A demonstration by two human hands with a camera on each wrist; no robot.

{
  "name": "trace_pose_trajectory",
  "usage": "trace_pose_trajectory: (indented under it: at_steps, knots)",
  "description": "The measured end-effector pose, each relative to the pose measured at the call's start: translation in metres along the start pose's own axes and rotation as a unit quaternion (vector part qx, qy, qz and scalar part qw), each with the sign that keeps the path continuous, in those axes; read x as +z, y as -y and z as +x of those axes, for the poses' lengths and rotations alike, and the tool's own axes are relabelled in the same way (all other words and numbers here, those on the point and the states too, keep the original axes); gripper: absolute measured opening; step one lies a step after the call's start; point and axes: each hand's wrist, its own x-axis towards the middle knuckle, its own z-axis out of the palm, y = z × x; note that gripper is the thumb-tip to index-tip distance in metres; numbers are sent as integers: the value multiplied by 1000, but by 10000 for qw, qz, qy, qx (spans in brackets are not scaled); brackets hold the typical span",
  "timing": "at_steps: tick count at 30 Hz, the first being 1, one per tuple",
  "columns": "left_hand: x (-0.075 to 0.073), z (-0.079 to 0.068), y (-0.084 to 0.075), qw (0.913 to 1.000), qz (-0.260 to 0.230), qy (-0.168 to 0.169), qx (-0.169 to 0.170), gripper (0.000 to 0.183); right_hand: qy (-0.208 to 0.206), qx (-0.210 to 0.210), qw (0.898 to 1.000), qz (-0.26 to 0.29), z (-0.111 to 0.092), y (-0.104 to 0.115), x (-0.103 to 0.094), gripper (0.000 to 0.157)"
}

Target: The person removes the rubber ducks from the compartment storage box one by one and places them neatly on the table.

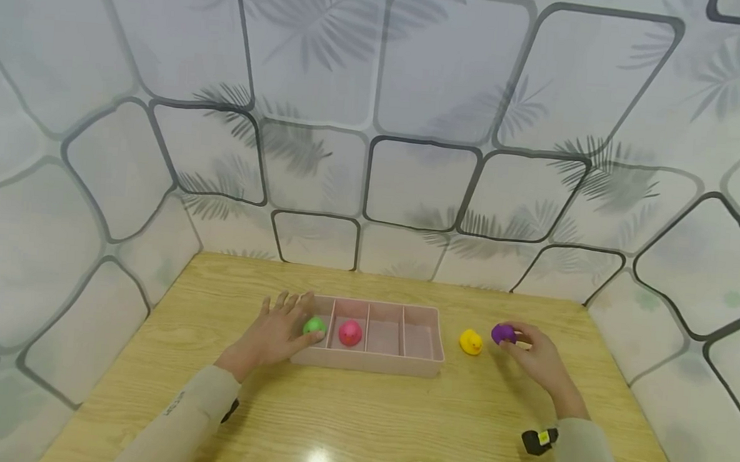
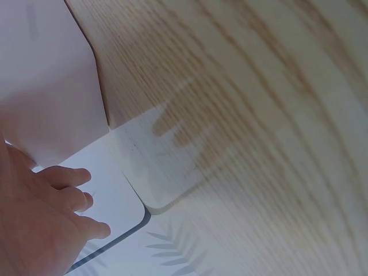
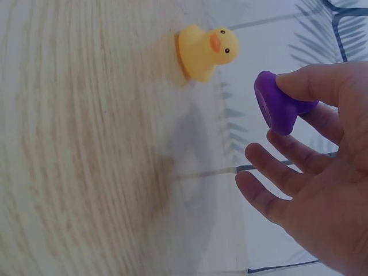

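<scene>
In the head view my right hand (image 1: 538,357) pinches a purple rubber duck (image 1: 503,333) between thumb and fingers. The right wrist view shows this purple duck (image 3: 279,103) held off the table, its flat base facing the wood. Close to it a yellow rubber duck (image 1: 470,342) stands on the table. My left hand (image 1: 275,335) lies at the left end of a pink divided tray (image 1: 367,362), fingers spread and thumb reaching over its near side. The leftmost compartment holds a green duck (image 1: 315,326), partly covered by that thumb; a pink duck (image 1: 350,333) sits in the adjoining one.
The tray stands on a light wooden table (image 1: 357,420). Patterned wall panels (image 1: 425,185) rise behind the table and along both sides. A black wrist strap (image 1: 537,441) shows at the right sleeve.
</scene>
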Motion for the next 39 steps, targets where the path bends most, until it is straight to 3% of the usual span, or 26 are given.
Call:
trace_pose_trajectory:
  at_steps: [10,39]
  knots:
    - [0,0,0,10000,35,-70,36,91,5,-146,9998,-129,-1,-8,3,43]
    - [0,0,0,10000,80,-21,19,91,436,409,9973,-437,4,-17,15,46]
